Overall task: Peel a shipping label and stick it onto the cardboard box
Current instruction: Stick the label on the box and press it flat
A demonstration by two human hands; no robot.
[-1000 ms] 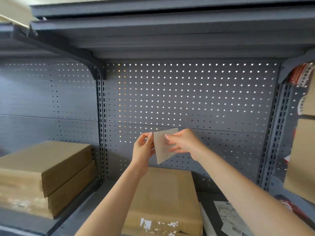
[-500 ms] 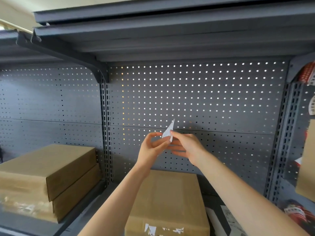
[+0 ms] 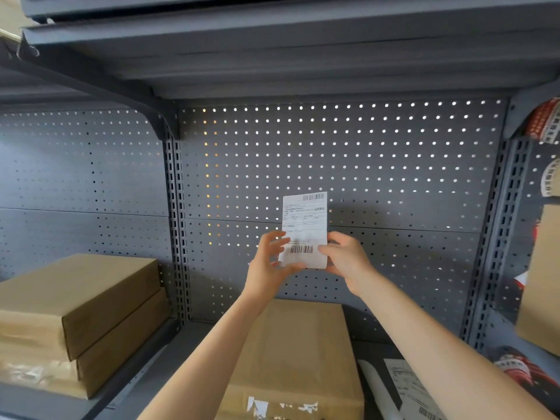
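Note:
A white shipping label (image 3: 304, 221) with two barcodes is held upright in front of the perforated back panel, printed side toward me. My left hand (image 3: 266, 268) pinches its lower left edge. My right hand (image 3: 345, 262) grips its lower right edge. Below my hands a brown cardboard box (image 3: 297, 353) lies flat on the shelf, with torn white label scraps on its near side.
Two stacked cardboard boxes (image 3: 75, 313) sit on the left shelf. More printed labels (image 3: 409, 386) lie right of the centre box. A cardboard piece (image 3: 542, 277) and red-white rolls (image 3: 545, 119) stand at the right. A grey shelf (image 3: 272, 50) hangs overhead.
The label was turned: first its blank back faced me, then it was edge-on, and now its printed front faces me, held higher by both hands.

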